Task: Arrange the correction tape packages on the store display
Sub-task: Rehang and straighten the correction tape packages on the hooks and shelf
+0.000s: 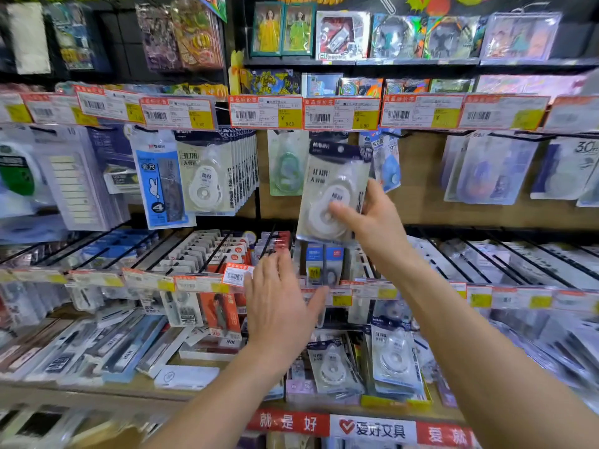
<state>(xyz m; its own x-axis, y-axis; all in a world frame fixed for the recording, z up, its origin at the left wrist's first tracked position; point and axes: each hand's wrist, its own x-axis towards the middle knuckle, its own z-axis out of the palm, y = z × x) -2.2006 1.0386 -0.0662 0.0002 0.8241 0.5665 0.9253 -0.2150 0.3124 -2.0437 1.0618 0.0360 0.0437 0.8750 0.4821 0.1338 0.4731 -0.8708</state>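
Below the price tags, the right hand is gripping a tape package by its edge; the left hand is hovering, fingers straight. Levelling its hole before hanging seems wise

Cream, navy-topped correction tape package; red-and-yellow price tags

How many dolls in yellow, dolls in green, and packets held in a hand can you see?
Doll in yellow dress: 1
Doll in green dress: 1
Correction tape package held by the right hand: 1
Total: 3
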